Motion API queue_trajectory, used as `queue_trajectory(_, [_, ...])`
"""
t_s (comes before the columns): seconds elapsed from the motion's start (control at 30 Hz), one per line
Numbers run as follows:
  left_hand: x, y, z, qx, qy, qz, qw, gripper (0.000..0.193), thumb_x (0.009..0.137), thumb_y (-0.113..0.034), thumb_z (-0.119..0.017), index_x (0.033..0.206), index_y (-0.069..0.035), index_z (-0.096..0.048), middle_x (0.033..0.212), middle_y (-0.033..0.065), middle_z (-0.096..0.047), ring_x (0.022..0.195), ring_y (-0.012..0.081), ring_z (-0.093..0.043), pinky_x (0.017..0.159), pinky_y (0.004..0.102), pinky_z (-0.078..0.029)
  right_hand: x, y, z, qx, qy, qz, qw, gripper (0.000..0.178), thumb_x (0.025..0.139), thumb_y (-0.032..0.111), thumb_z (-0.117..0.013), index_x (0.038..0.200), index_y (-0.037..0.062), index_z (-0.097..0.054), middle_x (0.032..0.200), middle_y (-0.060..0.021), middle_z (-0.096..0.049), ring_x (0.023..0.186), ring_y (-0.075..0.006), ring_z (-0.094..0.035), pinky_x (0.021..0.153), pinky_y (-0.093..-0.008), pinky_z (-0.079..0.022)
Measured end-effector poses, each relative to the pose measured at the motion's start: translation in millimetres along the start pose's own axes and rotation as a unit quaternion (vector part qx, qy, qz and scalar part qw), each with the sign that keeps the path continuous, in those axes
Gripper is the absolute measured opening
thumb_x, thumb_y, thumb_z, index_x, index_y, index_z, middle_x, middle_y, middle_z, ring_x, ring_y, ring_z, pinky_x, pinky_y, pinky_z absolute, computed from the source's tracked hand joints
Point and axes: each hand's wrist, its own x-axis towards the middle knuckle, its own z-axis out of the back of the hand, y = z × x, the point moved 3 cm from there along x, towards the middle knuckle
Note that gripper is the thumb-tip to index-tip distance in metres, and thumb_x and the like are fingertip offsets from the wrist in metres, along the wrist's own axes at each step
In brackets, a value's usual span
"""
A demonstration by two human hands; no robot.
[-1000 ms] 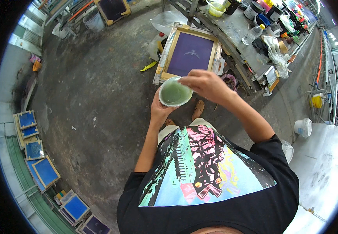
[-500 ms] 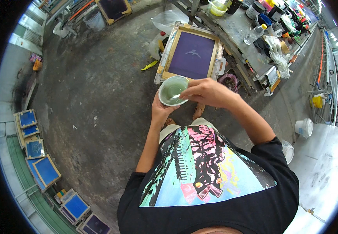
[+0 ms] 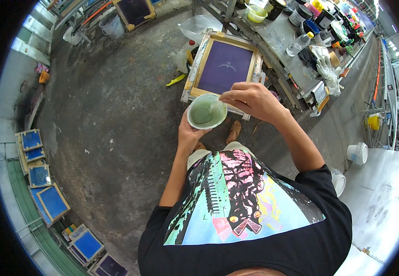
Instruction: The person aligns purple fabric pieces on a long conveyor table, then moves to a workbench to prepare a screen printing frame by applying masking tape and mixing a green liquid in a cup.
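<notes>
My left hand (image 3: 189,134) is wrapped round the lower left side of a round plastic tub (image 3: 202,116), tilted so that the greenish paste inside shows. Over the tub's right rim, my right hand (image 3: 256,101) pinches a thin pale stick or spoon (image 3: 219,106), whose lower end reaches into the tub; its exact shape is blurred. Just beyond both hands, a wooden-framed printing screen (image 3: 225,66) with purple mesh and a small pale winged design lies on a low support. My right hand overlaps the screen's near right corner in view.
To the right of the screen, a long workbench (image 3: 280,46) carries ink pots, a clear bottle (image 3: 300,43) and white gloves (image 3: 329,76). Blue screens (image 3: 54,202) lean along the left wall. White buckets (image 3: 357,153) stand at the right. A yellow scrap (image 3: 176,80) lies on the floor.
My right hand has moved right and slightly up, drawing the pale tool from the tub's middle to its right side. The tub has shifted slightly right and nearer to me.
</notes>
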Motion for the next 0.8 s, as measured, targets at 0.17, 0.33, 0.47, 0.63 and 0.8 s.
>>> queue_trajectory(0.17, [6,2,-13,-0.009,0.017,-0.022,1.0,0.088,0.073,0.008,-0.083,0.149,-0.001,-0.039,0.142,0.0111,-0.053,0.13,0.0238,-0.056,0.106,0.0379,-0.055,-2,16,-40,-0.04,-0.051,0.054,0.996,0.025,0.089,0.014,-0.068,0.114,0.0121,-0.069,0.085,-0.0078,-0.059,0.079,-0.0266,-0.067,0.068,-0.0419,-0.055])
queue_trajectory(0.33, [5,-6,1,0.022,0.002,-0.019,1.0,0.09,0.072,0.009,-0.083,0.15,-0.003,-0.038,0.142,0.0113,-0.052,0.129,0.0246,-0.057,0.106,0.0388,-0.055,-7,33,-15,0.067,0.14,0.079,0.985,0.021,0.088,0.012,-0.068,0.109,0.0127,-0.069,0.088,-0.008,-0.059,0.083,-0.0276,-0.068,0.072,-0.043,-0.056])
queue_trajectory(0.47, [1,-10,5,0.038,0.019,-0.008,0.999,0.091,0.072,0.008,-0.083,0.15,-0.004,-0.038,0.143,0.0113,-0.052,0.13,0.0242,-0.056,0.107,0.0391,-0.054,-2,15,12,0.042,0.092,0.074,0.992,0.024,0.088,0.008,-0.072,0.112,0.0128,-0.073,0.098,-0.0076,-0.065,0.088,-0.0269,-0.068,0.076,-0.0397,-0.056])
queue_trajectory(0.63, [8,-11,-5,0.036,0.054,-0.036,0.997,0.09,0.073,0.007,-0.084,0.15,-0.004,-0.039,0.143,0.011,-0.052,0.131,0.0239,-0.055,0.109,0.039,-0.053,12,13,-1,0.065,0.055,0.108,0.99,0.024,0.091,0.007,-0.068,0.114,0.0136,-0.073,0.102,-0.0083,-0.065,0.089,-0.028,-0.067,0.079,-0.0396,-0.057])
queue_trajectory(0.8, [6,-10,0,0.005,0.002,-0.031,0.999,0.088,0.072,0.01,-0.083,0.149,-0.003,-0.04,0.141,0.0108,-0.054,0.128,0.0237,-0.058,0.107,0.0382,-0.053,3,-12,-2,-0.016,0.052,0.023,0.998,0.023,0.093,0.013,-0.066,0.116,0.0117,-0.073,0.095,-0.0094,-0.066,0.087,-0.0289,-0.069,0.076,-0.0401,-0.056])
